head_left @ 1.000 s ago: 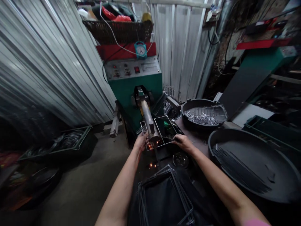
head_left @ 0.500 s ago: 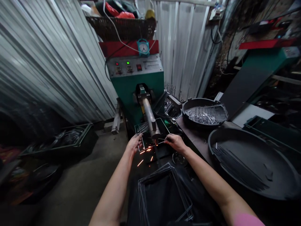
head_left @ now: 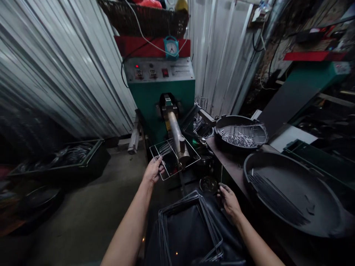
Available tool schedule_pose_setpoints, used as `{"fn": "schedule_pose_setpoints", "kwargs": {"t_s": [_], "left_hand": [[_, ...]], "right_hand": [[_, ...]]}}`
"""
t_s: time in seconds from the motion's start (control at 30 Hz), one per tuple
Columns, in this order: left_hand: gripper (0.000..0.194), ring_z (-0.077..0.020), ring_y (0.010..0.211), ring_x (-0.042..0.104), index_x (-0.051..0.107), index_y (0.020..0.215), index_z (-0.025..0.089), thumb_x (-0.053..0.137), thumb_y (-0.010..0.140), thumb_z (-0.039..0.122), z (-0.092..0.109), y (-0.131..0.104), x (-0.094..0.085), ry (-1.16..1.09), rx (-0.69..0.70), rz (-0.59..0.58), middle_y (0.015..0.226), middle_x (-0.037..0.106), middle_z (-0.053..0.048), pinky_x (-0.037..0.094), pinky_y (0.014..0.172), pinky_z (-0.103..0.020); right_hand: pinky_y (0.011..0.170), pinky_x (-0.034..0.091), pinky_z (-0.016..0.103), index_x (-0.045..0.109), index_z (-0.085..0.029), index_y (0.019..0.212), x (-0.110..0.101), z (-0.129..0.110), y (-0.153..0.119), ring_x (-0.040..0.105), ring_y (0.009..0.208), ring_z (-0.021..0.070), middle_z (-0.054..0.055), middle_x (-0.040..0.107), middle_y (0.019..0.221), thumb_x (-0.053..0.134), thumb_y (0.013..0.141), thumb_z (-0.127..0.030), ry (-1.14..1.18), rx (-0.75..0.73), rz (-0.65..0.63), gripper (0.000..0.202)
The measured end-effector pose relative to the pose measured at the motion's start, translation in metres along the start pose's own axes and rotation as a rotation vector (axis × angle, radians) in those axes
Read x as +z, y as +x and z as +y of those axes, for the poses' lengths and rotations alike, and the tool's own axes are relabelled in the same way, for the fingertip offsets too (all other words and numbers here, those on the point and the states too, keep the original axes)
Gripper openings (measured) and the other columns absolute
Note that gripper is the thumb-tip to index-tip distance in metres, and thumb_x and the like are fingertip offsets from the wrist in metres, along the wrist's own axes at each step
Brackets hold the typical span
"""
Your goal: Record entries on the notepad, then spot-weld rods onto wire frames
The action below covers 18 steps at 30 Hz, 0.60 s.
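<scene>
My left hand [head_left: 154, 170] is closed on the left side of a rectangular wire frame [head_left: 195, 161] and on thin wires that fan out inside it. The frame lies under the round metal arm [head_left: 175, 133] of a green machine [head_left: 163, 88]. Away from the frame, at the right, my right hand [head_left: 226, 196] pinches a thin wire rod [head_left: 221, 173] that points upward. A stack of bent wire frames [head_left: 164, 236] rests on the dark cloth over my lap.
On the right, a big round pan [head_left: 294, 184] holds dark rods, and a smaller pan [head_left: 241, 135] behind it holds short wires and a grid. A green bin [head_left: 97, 155] stands on the floor at left. An upright clock [head_left: 171, 47] hangs on the machine.
The sparks below the arm are mostly gone and the green light is off. My right hand has moved back and right, away from the frame. The frame has turned slightly.
</scene>
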<state>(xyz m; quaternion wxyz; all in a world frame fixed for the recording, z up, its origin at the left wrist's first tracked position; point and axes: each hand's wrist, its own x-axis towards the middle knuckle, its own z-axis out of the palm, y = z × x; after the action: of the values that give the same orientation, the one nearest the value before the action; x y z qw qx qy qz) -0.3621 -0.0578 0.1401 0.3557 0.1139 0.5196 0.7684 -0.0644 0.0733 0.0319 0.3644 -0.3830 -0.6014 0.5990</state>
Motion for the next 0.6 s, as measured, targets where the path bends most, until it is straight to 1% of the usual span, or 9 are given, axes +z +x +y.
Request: {"fn": "schedule_pose_setpoints", "kwargs": {"t_s": [0.07, 0.13, 0.2, 0.27, 0.37, 0.43, 0.47, 0.53, 0.6], "left_hand": [[0.028, -0.0008, 0.028, 0.026, 0.049, 0.082, 0.017, 0.066, 0.064, 0.030, 0.000, -0.014, -0.006, 0.016, 0.022, 0.001, 0.047, 0.047, 0.008, 0.019, 0.027, -0.010], [0.029, -0.0007, 0.028, 0.026, 0.050, 0.083, 0.016, 0.066, 0.063, 0.031, -0.002, -0.031, -0.013, 0.041, 0.017, 0.009, 0.048, 0.049, 0.007, 0.019, 0.027, -0.010], [0.029, -0.0003, 0.028, 0.026, 0.050, 0.083, 0.016, 0.066, 0.063, 0.032, -0.006, -0.049, -0.021, 0.061, -0.005, 0.029, 0.049, 0.050, 0.007, 0.020, 0.027, -0.010], [0.029, -0.0001, 0.027, 0.025, 0.050, 0.083, 0.017, 0.065, 0.063, 0.032, -0.008, -0.065, -0.029, 0.079, -0.027, 0.043, 0.049, 0.050, 0.007, 0.020, 0.026, -0.010], [0.029, 0.0002, 0.026, 0.022, 0.050, 0.083, 0.017, 0.064, 0.065, 0.035, -0.010, -0.088, -0.040, 0.107, -0.053, 0.025, 0.049, 0.051, 0.007, 0.019, 0.026, -0.010], [0.028, 0.0006, 0.026, 0.021, 0.050, 0.084, 0.018, 0.063, 0.067, 0.036, -0.010, -0.102, -0.045, 0.127, -0.070, 0.003, 0.049, 0.051, 0.007, 0.019, 0.026, -0.010], [0.028, 0.0007, 0.026, 0.021, 0.050, 0.084, 0.018, 0.062, 0.067, 0.037, -0.010, -0.109, -0.047, 0.137, -0.077, -0.006, 0.050, 0.051, 0.007, 0.019, 0.026, -0.010], [0.028, 0.0007, 0.026, 0.021, 0.050, 0.085, 0.018, 0.061, 0.068, 0.037, -0.011, -0.121, -0.048, 0.153, -0.089, -0.019, 0.050, 0.051, 0.007, 0.019, 0.027, -0.010], [0.028, 0.0005, 0.026, 0.021, 0.050, 0.085, 0.018, 0.061, 0.068, 0.038, -0.014, -0.132, -0.047, 0.164, -0.104, -0.030, 0.050, 0.051, 0.007, 0.019, 0.027, -0.011]], "right_hand": [[0.056, 0.049, 0.030, 0.056, -0.018, 0.090, -0.001, 0.014, -0.011, 0.058, 0.063, 0.0171, 0.004, 0.059, 0.070, 0.048, 0.077, -0.045, -0.096, -0.035, -0.017, 0.032], [0.067, 0.049, 0.033, 0.056, -0.018, 0.088, 0.000, 0.020, -0.020, 0.059, 0.072, 0.0182, 0.005, 0.061, 0.077, 0.046, 0.079, -0.042, -0.253, -0.098, -0.065, 0.027], [0.075, 0.047, 0.035, 0.056, -0.019, 0.090, 0.002, 0.021, -0.023, 0.059, 0.079, 0.0191, 0.006, 0.062, 0.084, 0.047, 0.079, -0.038, -0.370, -0.178, -0.126, 0.023], [0.078, 0.046, 0.036, 0.056, -0.020, 0.095, 0.004, 0.013, -0.022, 0.059, 0.083, 0.0197, 0.006, 0.062, 0.089, 0.049, 0.078, -0.035, -0.412, -0.253, -0.162, 0.023], [0.071, 0.048, 0.033, 0.058, -0.020, 0.095, 0.006, -0.023, -0.017, 0.060, 0.075, 0.0179, 0.006, 0.062, 0.087, 0.048, 0.079, -0.033, -0.364, -0.279, -0.168, 0.023], [0.064, 0.050, 0.030, 0.060, -0.019, 0.092, 0.010, -0.059, -0.017, 0.059, 0.067, 0.0158, 0.006, 0.061, 0.082, 0.049, 0.080, -0.034, -0.310, -0.280, -0.191, 0.022], [0.068, 0.049, 0.030, 0.061, -0.019, 0.090, 0.013, -0.078, -0.020, 0.060, 0.072, 0.0161, 0.006, 0.061, 0.085, 0.051, 0.079, -0.033, -0.312, -0.322, -0.239, 0.020], [0.076, 0.047, 0.031, 0.061, -0.020, 0.095, 0.021, -0.111, -0.028, 0.059, 0.083, 0.0170, 0.007, 0.060, 0.093, 0.055, 0.077, -0.032, -0.346, -0.452, -0.429, 0.023], [0.079, 0.046, 0.029, 0.055, -0.021, 0.110, 0.029, -0.131, -0.040, 0.058, 0.086, 0.0158, 0.008, 0.056, 0.103, 0.058, 0.076, -0.032, -0.429, -0.573, -0.685, 0.036]]}}
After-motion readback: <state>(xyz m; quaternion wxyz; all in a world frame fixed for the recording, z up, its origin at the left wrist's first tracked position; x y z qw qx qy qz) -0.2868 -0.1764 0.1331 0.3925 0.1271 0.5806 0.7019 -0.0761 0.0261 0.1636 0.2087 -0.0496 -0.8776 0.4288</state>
